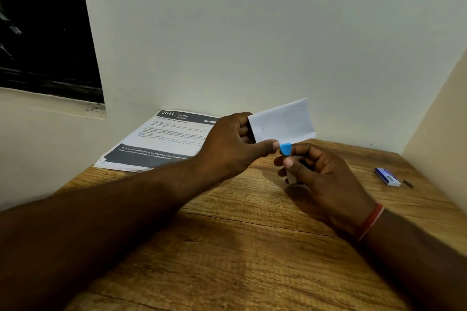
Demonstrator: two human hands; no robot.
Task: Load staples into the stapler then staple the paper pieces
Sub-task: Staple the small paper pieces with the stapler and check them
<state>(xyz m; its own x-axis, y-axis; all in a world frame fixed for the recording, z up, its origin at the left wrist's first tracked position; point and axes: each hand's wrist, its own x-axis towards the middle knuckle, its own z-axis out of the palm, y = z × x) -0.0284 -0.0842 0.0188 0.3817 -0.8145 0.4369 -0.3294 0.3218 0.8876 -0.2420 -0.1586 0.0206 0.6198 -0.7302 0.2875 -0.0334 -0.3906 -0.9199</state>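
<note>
Head view: paper pieces (284, 122) are pinched by the left hand (228, 145); the blue-tipped stapler (288, 159) is gripped by the right hand (321, 179) above the wooden table (240, 247).

A printed sheet (161, 141) is lying at ten o'clock on the wooden table (240, 247); a dark panel (43, 25) is hanging above.
</note>
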